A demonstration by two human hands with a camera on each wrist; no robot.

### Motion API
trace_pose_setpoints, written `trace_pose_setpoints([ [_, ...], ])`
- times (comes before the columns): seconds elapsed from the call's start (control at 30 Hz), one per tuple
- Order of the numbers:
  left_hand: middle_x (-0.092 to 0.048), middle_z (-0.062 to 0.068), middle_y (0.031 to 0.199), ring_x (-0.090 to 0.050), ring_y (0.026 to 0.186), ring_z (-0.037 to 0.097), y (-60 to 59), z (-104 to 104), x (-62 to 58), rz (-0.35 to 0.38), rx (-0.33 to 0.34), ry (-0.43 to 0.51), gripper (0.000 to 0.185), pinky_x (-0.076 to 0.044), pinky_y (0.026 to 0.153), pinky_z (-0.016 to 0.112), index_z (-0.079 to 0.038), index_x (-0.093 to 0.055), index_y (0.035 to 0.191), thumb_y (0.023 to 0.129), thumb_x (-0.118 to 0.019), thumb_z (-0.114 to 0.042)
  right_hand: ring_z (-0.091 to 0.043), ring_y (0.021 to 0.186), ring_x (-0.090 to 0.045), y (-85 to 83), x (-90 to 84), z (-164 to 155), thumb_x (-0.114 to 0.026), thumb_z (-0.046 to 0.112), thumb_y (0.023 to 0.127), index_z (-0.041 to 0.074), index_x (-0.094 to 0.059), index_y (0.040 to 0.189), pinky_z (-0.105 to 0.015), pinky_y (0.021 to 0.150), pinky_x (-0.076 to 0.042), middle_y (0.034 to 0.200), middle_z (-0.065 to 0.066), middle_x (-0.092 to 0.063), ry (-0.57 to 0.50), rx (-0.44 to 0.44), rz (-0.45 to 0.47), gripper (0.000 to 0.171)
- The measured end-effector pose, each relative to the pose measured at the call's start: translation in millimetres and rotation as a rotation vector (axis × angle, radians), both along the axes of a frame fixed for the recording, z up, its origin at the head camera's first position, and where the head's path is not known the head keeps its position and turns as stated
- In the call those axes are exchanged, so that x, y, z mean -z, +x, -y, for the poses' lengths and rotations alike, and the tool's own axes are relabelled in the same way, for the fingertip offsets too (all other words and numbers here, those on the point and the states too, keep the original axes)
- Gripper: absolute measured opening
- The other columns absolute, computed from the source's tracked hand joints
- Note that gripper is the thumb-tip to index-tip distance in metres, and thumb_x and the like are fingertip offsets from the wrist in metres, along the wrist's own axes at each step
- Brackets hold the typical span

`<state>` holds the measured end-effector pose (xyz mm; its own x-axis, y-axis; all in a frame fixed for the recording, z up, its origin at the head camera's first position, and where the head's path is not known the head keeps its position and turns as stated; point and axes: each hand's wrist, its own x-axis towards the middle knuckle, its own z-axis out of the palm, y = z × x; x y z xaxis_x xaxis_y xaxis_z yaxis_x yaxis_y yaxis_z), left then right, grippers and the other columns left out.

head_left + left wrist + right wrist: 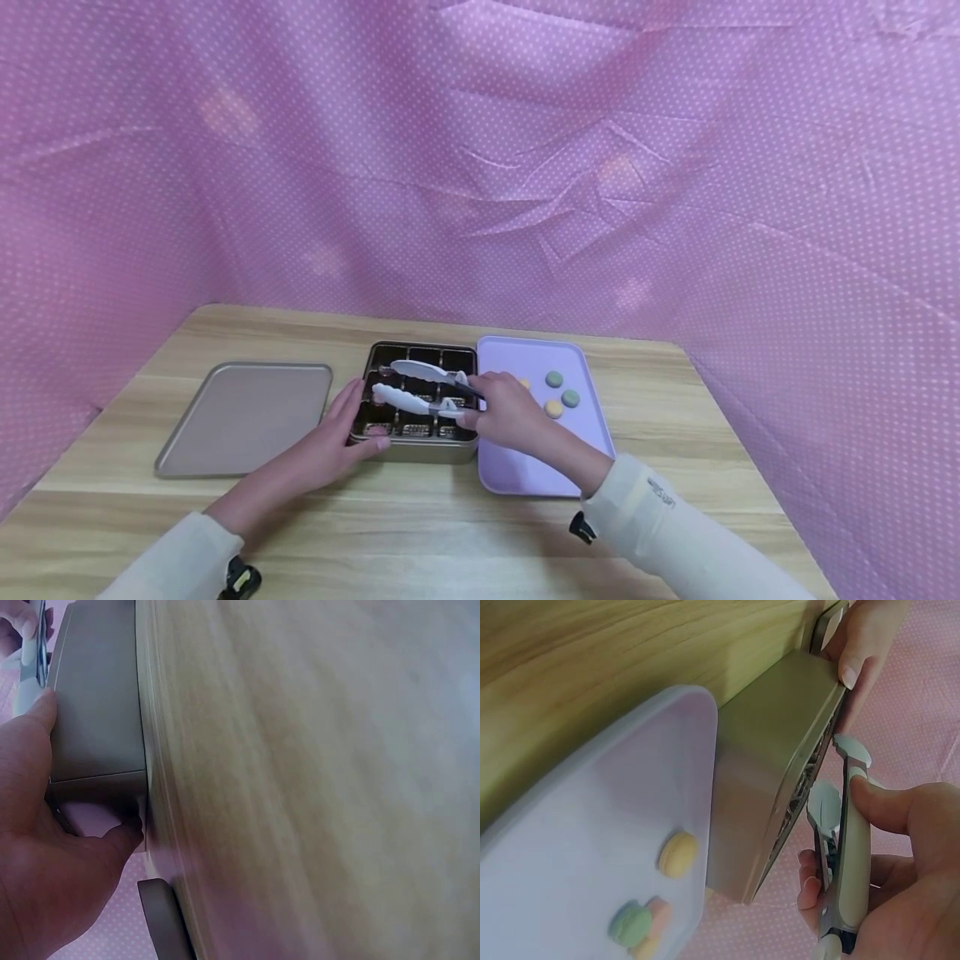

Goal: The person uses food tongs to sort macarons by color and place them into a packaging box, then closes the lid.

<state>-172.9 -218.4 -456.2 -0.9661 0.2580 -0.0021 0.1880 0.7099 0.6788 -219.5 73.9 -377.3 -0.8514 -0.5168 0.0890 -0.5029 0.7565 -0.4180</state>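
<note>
A square metal tin (431, 452) with a dark, divided insert stands on the table. My left hand (333, 446) grips its near left corner, thumb on the front rim and fingers along the left side. Pinkish pieces (377, 430) show in the tin's left column of compartments. My right hand (510, 412) holds a pair of tongs (405, 400) with pale scalloped heads over the tin. The tongs' arms are spread, and nothing shows between the heads. Right against the tin lies a lilac tray (517, 479) with several macarons, including a green macaron (553, 379) and a yellow macaron (553, 409).
To the left of the tin, a flat metal lid (243, 421) lies on the wooden table (390, 533). Pink dotted cloth (480, 183) hangs behind the table and along both sides.
</note>
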Motion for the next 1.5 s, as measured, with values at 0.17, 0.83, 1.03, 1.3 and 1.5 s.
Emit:
trace_pose_setpoints([
  [0.17, 0.012, 0.017, 0.169, -0.019, 0.146, 0.056, 0.6, 0, -0.6, -0.012, 0.005, 0.008, 0.113, -0.021, 0.115, 0.071, -0.015, 0.014, 0.161, 0.091, -0.057, -0.068, -0.036, 0.117, -0.063, 0.4, -3.0, -6, -0.078, 0.029, 0.087, -0.003, -0.061, 0.135, -0.049, 0.104, -0.051, 0.123, -0.017, -0.070, -0.013, 0.007, -0.027, 0.060],
  [0.83, 0.014, 0.016, 0.169, -0.016, 0.148, 0.055, -1.8, 0, 2.8, 0.010, -0.005, 0.014, 0.114, -0.020, 0.115, 0.072, -0.018, 0.016, 0.161, 0.090, -0.056, -0.070, -0.019, 0.077, -0.054, 0.2, -6.3, -56, -0.082, 0.024, 0.083, 0.013, -0.067, 0.098, -0.033, 0.068, -0.045, 0.077, 0.003, -0.058, -0.055, 0.092, -0.078, 0.024],
  [1.03, 0.014, 0.015, 0.169, -0.017, 0.147, 0.056, -0.8, 0, 1.5, 0.014, -0.010, 0.007, 0.113, -0.020, 0.115, 0.072, -0.020, 0.016, 0.161, 0.090, -0.056, -0.071, -0.017, 0.075, -0.052, -0.4, -0.4, -75, -0.083, 0.023, 0.082, 0.012, -0.067, 0.096, -0.032, 0.067, -0.046, 0.079, 0.002, -0.059, -0.077, 0.119, -0.070, 0.023],
  [1.3, 0.014, 0.015, 0.169, -0.016, 0.147, 0.055, -0.3, 0, 0.2, 0.012, -0.007, 0.005, 0.113, -0.020, 0.115, 0.071, -0.019, 0.015, 0.161, 0.090, -0.056, -0.070, -0.018, 0.070, -0.049, 0.7, 10.3, -99, -0.082, 0.022, 0.084, 0.001, -0.068, 0.120, -0.030, 0.060, -0.042, 0.077, -0.003, -0.056, -0.049, 0.208, -0.008, 0.044],
  [1.5, 0.014, 0.015, 0.169, -0.016, 0.148, 0.055, -0.6, 0, 0.6, 0.010, -0.007, 0.008, 0.113, -0.020, 0.115, 0.071, -0.019, 0.015, 0.161, 0.090, -0.056, -0.070, -0.028, 0.094, -0.063, 0.7, 17.3, -114, -0.081, 0.020, 0.084, -0.005, -0.060, 0.135, -0.043, 0.079, -0.055, 0.109, -0.016, -0.072, -0.047, 0.253, 0.002, 0.061],
])
